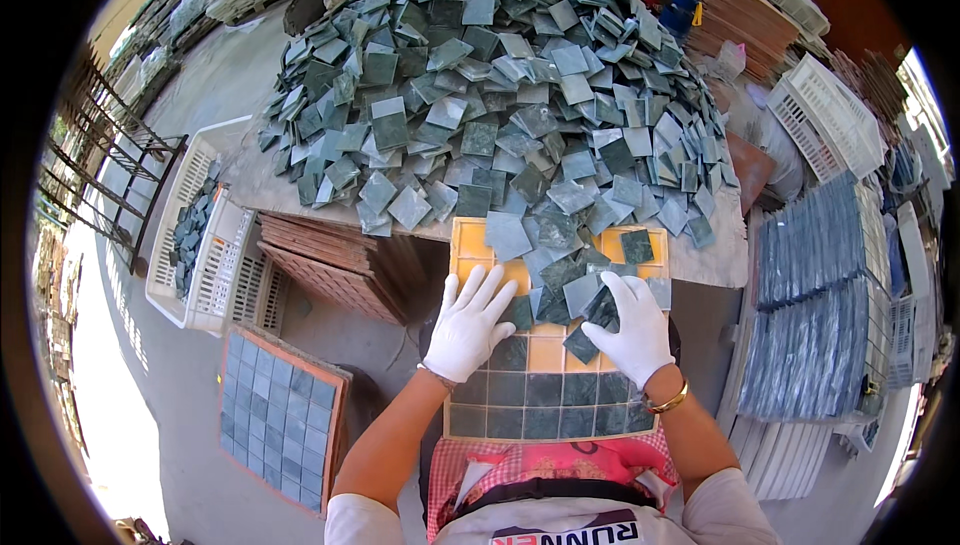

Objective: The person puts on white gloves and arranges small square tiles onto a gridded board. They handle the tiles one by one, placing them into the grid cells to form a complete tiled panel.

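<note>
Two gloved hands work over the yellow grid tray (470, 245): left hand (468, 325) open and flat on it, right hand (630, 330) gripping a green tile (583, 343). Beyond the tray, the tile heap (500, 85) crowds its far edge; loose tiles could slide in and disturb set rows.

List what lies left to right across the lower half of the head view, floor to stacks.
White plastic crate → framed tile sheet on the floor → left hand → right hand on the yellow grid tray → stacked tile sheets.
</note>
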Tool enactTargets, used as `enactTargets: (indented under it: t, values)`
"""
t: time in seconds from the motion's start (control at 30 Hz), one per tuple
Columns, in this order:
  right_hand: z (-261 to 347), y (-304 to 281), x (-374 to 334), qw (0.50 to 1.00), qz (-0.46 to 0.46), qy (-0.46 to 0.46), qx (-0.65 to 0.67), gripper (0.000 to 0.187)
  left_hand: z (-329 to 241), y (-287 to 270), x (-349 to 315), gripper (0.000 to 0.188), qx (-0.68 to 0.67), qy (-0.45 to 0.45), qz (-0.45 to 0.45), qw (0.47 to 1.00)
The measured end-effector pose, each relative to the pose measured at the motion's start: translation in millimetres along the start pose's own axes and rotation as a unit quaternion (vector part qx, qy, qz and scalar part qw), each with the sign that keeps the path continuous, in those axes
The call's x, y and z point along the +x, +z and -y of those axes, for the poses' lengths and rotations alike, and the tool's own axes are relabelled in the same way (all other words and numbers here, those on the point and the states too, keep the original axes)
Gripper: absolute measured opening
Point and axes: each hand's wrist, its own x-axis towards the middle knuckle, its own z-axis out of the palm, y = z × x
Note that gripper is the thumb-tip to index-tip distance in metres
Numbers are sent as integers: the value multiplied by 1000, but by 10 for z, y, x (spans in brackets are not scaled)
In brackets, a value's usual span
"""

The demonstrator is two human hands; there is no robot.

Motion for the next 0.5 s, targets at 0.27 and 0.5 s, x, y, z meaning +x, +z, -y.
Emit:
enactTargets:
  t: [0.27,0.5]
  values:
    - [30,263,-470,971,227,-71,13,61,-62,-100,-108,61,30,7,9,999]
    - [-7,154,-70,998,-5,-28,-64,54,-77,-57,-171,58,4,-31,-3,1000]
